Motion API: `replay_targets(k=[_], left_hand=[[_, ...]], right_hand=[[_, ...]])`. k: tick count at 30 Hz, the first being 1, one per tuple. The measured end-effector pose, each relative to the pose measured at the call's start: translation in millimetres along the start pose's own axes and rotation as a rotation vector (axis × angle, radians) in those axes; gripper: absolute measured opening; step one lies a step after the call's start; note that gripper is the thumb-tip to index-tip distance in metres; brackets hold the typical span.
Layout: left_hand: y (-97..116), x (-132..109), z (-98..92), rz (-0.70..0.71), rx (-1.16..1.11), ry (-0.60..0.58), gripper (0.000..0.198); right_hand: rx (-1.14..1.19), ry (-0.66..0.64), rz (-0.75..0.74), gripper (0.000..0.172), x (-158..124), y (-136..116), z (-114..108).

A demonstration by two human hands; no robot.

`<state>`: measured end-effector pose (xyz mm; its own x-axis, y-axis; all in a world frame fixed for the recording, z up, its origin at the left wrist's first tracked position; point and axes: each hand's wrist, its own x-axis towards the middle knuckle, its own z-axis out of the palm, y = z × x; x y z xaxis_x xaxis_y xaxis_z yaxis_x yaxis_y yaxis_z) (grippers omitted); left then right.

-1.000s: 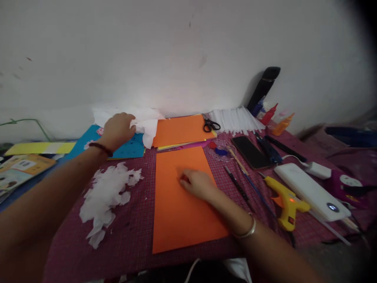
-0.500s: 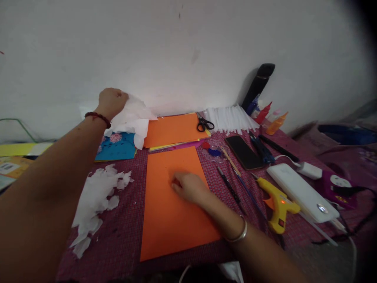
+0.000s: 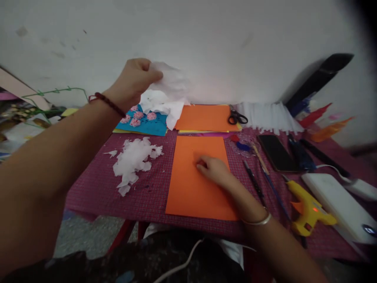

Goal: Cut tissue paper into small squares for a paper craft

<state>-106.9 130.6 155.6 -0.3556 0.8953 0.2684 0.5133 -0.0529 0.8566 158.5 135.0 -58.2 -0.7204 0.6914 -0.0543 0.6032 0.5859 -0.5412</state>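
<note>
My left hand is raised in front of the wall, its thumb and fingers pinched on a thin white tissue paper. Below it, more crumpled white paper spreads over the back of the table; whether the two are joined I cannot tell. An orange paper sheet lies flat on the table. On that sheet rests my right hand, fingers curled in, with nothing visible in them. To the left is a heap of torn white paper pieces.
Pink paper flowers sit on a blue sheet. Black scissors lie on stacked orange paper. At right are a phone, a yellow glue gun with its light on, a white power bank and white sticks.
My left hand has lifted, and the tissue paper in it has come up off the table. The view has swung left, so things appear further right. My right hand still rests on the orange sheet.
</note>
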Motion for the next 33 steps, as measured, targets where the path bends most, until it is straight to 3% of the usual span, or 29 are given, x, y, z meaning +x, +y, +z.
replay_targets(k=[4, 9, 17, 19, 23, 28, 33], left_hand=[[14.0, -38.3, 4.5, 0.146, -0.002, 0.083, 0.01], [6.1, -71.5, 14.0, 0.03, -0.065, 0.011, 0.017], [-37.2, -81.0, 43.8, -0.255, -0.329, -0.274, 0.021], [-51.0, -79.9, 54.9, -0.306, -0.351, -0.332, 0.021], [-70.3, -81.9, 69.6, -0.329, -0.318, -0.421, 0.022], [-66.0, -94.2, 70.7, -0.243, -0.262, -0.413, 0.023], [-48.4, -116.8, 59.6, -0.14, -0.248, -0.377, 0.016]], right_hand=[[0.203, 0.166, 0.031, 0.037, 3.4, 2.9, 3.4], [0.449, 0.336, 0.047, 0.043, 9.7, 4.6, 0.9], [1.097, 0.156, -0.004, 0.068, 5.8, -3.6, -10.9], [1.173, 0.146, 0.033, 0.064, 5.2, -5.0, -13.1], [1.353, 0.248, 0.009, 0.05, 7.5, 1.2, -13.8], [1.357, 0.342, -0.024, 0.049, 9.6, 6.6, -12.4], [1.152, 0.37, -0.138, 0.04, -0.3, -9.0, -21.8]])
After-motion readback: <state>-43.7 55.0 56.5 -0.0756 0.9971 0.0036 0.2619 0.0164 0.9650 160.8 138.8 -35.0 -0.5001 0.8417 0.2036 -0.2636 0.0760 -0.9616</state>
